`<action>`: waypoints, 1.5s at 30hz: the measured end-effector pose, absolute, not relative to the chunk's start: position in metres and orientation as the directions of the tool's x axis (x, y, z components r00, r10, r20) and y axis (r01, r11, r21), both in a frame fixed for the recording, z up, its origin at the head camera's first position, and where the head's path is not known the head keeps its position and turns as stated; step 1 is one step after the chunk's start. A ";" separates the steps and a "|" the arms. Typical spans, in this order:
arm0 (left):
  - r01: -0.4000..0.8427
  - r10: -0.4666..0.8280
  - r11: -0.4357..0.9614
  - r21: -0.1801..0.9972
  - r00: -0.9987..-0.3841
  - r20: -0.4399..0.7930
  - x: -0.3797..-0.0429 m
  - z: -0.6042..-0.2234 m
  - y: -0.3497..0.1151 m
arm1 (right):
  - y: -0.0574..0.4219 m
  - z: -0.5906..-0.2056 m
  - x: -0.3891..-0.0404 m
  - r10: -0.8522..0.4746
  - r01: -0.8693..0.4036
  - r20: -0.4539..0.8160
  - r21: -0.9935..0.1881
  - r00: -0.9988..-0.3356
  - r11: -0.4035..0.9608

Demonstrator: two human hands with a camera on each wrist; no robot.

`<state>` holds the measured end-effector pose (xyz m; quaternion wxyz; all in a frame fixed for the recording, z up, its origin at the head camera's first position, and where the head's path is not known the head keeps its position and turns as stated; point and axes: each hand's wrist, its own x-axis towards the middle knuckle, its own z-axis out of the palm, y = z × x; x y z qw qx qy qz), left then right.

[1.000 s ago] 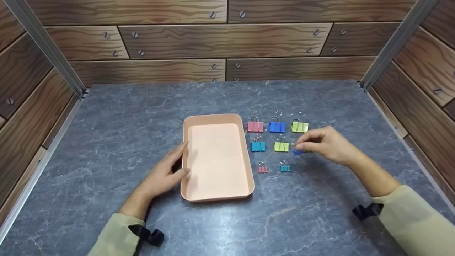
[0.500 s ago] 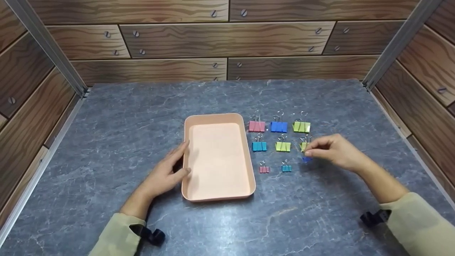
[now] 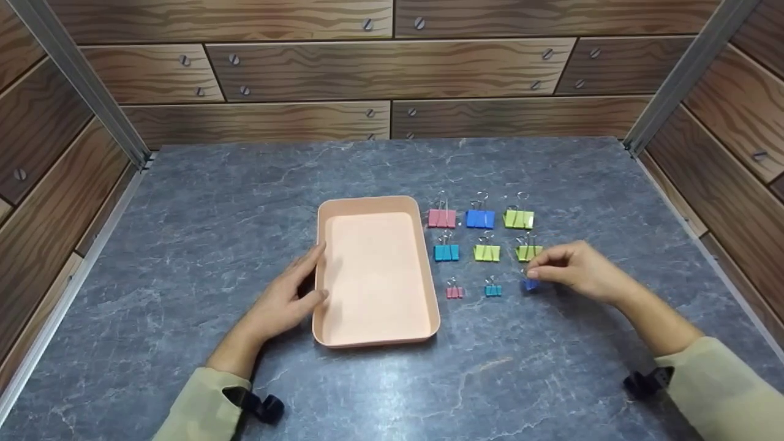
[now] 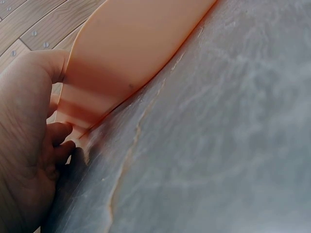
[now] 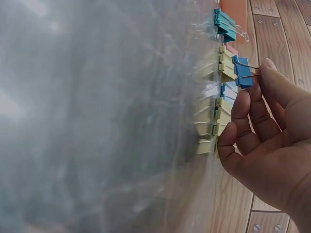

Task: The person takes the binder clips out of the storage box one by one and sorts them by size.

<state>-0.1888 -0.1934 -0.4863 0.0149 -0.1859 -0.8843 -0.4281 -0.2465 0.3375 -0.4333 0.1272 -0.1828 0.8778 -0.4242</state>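
Observation:
A peach tray [image 3: 376, 282] lies on the table, and my left hand [image 3: 283, 300] grips its left rim. In the left wrist view the thumb of the left hand [image 4: 29, 111] hooks over the tray's edge while other fingers curl against the wall [image 4: 131, 43]. My right hand [image 3: 579, 272] pinches a small blue binder clip [image 3: 530, 284] by its wire handles, low at the right end of the front row. The right wrist view shows that blue binder clip [image 5: 243, 73] between thumb and fingertips. Left of it stand a small teal clip [image 3: 493, 290] and a small pink clip [image 3: 454, 293].
Behind, a middle row has a teal clip [image 3: 446, 252] and two yellow-green clips [image 3: 487, 253]. The back row has larger pink [image 3: 441, 218], blue [image 3: 480, 219] and yellow-green [image 3: 519, 219] clips. Wood-patterned walls [image 3: 392, 70] enclose the grey marbled table [image 3: 245, 184].
My right hand has moved right and toward the front with the blue binder clip, from beside the middle row to the front row's right end. The left hand stays on the tray.

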 end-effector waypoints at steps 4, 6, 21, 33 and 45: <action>0.336 0.315 0.568 0.751 -0.932 0.179 -0.188 -0.486 -0.193 | 0.340 -0.434 -0.246 -0.423 -0.199 -0.089 -0.784 -0.902 0.588; 0.334 0.314 0.570 0.751 -0.933 0.177 -0.188 -0.486 -0.193 | 0.341 -0.435 -0.246 -0.424 -0.197 -0.093 -0.782 -0.901 0.591; 0.345 0.316 0.573 0.743 -0.930 0.189 -0.187 -0.486 -0.193 | 0.344 -0.439 -0.246 -0.429 -0.203 -0.092 -0.779 -0.899 0.593; 0.365 0.323 0.558 0.745 -0.923 0.210 -0.187 -0.488 -0.193 | 0.345 -0.441 -0.245 -0.417 -0.176 -0.106 -0.794 -0.903 0.582; 0.360 0.325 0.581 0.730 -0.925 0.197 -0.188 -0.487 -0.193 | 0.344 -0.439 -0.244 -0.400 -0.193 -0.099 -0.756 -0.911 0.626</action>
